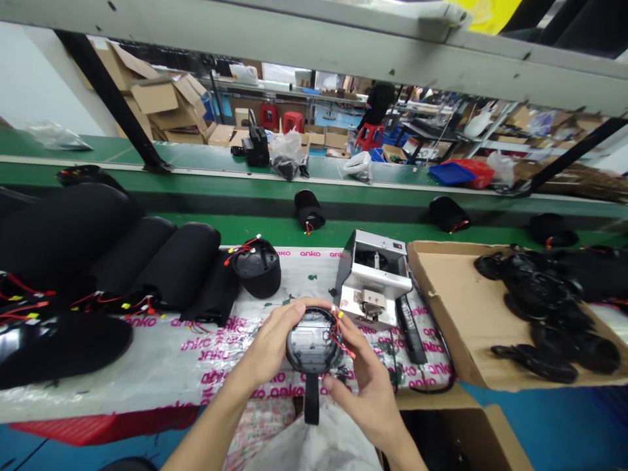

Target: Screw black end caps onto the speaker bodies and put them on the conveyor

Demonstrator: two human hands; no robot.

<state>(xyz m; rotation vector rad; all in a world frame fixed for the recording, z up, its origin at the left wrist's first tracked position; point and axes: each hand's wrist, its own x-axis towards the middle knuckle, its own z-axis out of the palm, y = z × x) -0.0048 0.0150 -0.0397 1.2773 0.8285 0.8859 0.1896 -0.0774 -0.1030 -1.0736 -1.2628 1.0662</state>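
Observation:
My left hand (275, 337) is closed around the upper left side of a round black housing (314, 343). My right hand (366, 373) grips its right side, with the thumb low near the rim. Red wires with yellow and white connectors (339, 327) come out at the right of the housing, close to my right fingers. A black strap (311, 399) hangs from its lower edge towards my lap. Just beyond my right hand stands a metal bench machine (375, 278). A similar fabric-covered black housing (259, 268) stands on the table beyond my left hand, wires on top.
Several black fabric cylinders with wires (179, 261) lie at the left. A cardboard tray (441, 288) of black parts (544, 314) is on the right. Behind runs a green conveyor (220, 226) carrying black units (309, 209). A metal beam (294, 33) crosses overhead.

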